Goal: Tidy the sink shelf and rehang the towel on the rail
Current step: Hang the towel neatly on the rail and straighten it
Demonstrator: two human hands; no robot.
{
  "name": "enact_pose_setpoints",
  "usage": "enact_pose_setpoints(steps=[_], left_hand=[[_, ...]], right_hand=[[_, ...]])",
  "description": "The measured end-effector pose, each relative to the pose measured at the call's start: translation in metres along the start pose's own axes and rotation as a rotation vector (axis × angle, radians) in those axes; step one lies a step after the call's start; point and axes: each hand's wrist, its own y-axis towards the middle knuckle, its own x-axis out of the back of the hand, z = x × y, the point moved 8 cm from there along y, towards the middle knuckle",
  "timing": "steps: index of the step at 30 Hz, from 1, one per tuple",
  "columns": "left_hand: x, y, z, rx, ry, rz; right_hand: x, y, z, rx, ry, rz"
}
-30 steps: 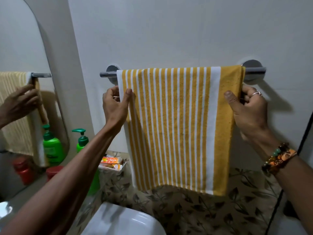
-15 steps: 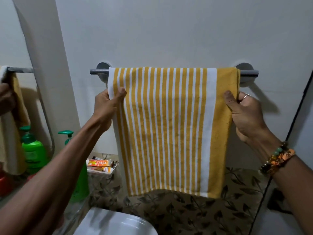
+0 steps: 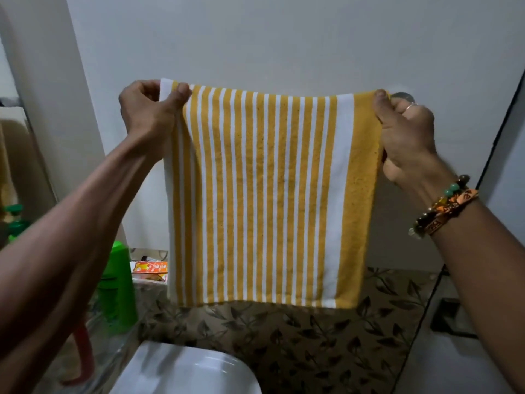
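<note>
A yellow and white striped towel [image 3: 267,194] hangs flat in front of the white wall. My left hand [image 3: 147,109] pinches its top left corner. My right hand [image 3: 406,129] grips its top right edge, with a ring on one finger and beaded bracelets on the wrist. The towel's top edge hides almost all of the rail; only the rail's round right mount [image 3: 400,95] peeks out behind my right fingers. I cannot tell whether the towel rests on the rail or is lifted off it.
A green pump bottle [image 3: 119,288] and an orange box [image 3: 150,268] stand on the sink shelf at lower left. A white basin [image 3: 187,373] sits below. Leaf-patterned tiles [image 3: 298,336] cover the lower wall. A mirror edge [image 3: 17,166] is at far left.
Both hands have moved up from the towel's sides to its top corners. The rail, plainly seen before, is now hidden behind the towel's top edge.
</note>
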Motion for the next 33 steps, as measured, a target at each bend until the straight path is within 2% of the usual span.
enact_pose_setpoints(steps=[4, 7, 8, 11, 15, 19, 22, 26, 33], left_hand=[[0.008, -0.010, 0.004, -0.024, 0.101, -0.108], [0.014, -0.034, 0.020, -0.070, 0.075, -0.195], [0.013, -0.040, 0.032, -0.051, 0.044, -0.165], [-0.001, -0.053, 0.068, 0.086, -0.062, 0.069], [-0.006, -0.062, 0.083, 0.080, 0.000, 0.248], [-0.005, -0.072, 0.106, 0.211, -0.013, 0.335], [-0.005, -0.091, 0.119, 0.269, 0.045, 0.431], [-0.006, -0.110, 0.128, 0.316, 0.078, 0.494], [0.011, -0.122, 0.132, 0.234, 0.080, 0.461]], right_hand=[[0.015, -0.003, -0.002, 0.029, 0.003, -0.163], [0.008, -0.018, -0.013, 0.044, 0.054, -0.064], [0.005, -0.023, -0.021, 0.019, 0.054, -0.004], [0.003, -0.036, -0.042, -0.013, -0.078, 0.137], [0.013, -0.035, -0.057, 0.058, -0.377, 0.124], [0.010, -0.045, -0.075, -0.117, -0.224, 0.302], [0.010, -0.055, -0.085, -0.099, -0.272, 0.359], [0.013, -0.071, -0.097, -0.084, -0.226, 0.411], [0.023, -0.090, -0.120, -0.141, -0.219, 0.405]])
